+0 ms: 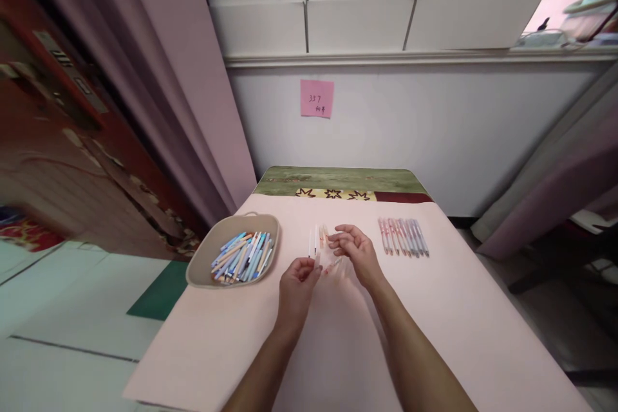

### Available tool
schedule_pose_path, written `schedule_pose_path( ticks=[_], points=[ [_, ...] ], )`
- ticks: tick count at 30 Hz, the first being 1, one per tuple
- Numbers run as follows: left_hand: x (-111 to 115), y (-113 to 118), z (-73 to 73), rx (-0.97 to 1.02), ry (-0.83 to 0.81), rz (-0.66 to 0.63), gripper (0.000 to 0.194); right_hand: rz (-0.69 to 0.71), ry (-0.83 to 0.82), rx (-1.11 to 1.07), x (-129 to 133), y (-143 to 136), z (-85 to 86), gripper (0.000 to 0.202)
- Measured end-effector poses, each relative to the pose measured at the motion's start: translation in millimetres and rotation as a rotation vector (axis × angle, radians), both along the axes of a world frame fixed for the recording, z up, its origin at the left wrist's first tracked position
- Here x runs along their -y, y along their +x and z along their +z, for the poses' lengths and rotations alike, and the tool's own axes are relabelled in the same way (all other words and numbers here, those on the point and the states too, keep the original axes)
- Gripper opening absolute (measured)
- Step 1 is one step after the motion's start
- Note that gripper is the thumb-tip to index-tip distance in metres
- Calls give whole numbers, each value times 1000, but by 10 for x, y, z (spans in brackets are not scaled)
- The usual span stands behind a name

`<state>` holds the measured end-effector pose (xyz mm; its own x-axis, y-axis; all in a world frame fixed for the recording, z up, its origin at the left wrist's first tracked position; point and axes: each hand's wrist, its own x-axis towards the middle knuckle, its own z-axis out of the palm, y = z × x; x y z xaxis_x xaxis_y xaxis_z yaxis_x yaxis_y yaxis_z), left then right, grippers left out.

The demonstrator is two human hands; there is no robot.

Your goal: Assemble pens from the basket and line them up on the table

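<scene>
Slim clear piece (317, 260), prob. part of a pen, sits above the middle of the table, pinched btwn thumb and fingertips of the person's left hand (298, 282); that grip is closed on it. Just beyond those fingertips, two thin white sticks (316, 239) w/ dark tips (from where I stand, can't tell if held or lying on the cloth). Right hand (356, 251) is close by, fingers half curled and spread apart; can't tell if it has hold of anything. By its fingertips, a few pale orange-tinted pens (324, 235), partly hidden. Small clear bits btwn the hands too, blurry.

Over to the right, a neat row of pens (403, 237), side by side, pinkish ones running to greyish. On the left, a beige basket (197, 264) w/ a jumble of pens (244, 259), blue, white, tan etc. All on a pale pink cloth (338, 347); green tabletop (338, 176) showing at the far end. On the wall behind, pink sticky note (317, 98) reading "357" + some smaller writing
</scene>
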<state>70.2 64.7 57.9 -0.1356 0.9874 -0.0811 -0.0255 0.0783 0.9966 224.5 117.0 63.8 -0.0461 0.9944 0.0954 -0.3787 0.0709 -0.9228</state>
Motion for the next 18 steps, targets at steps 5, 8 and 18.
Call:
schedule_pose_path(
  ticks=[5, 8, 18],
  points=[
    [8, -11, 17, -123, 99, 6, 18, -26, -12, -58, 33, -62, 17, 31],
    [9, -2, 40, -156, 100, -13, 17, -43, -29, -135, 37, -87, 19, 31],
    [16, 17, 50, -194, 108, -46, 13, 50, -79, -168, 42, -109, 30, 32]
  ],
)
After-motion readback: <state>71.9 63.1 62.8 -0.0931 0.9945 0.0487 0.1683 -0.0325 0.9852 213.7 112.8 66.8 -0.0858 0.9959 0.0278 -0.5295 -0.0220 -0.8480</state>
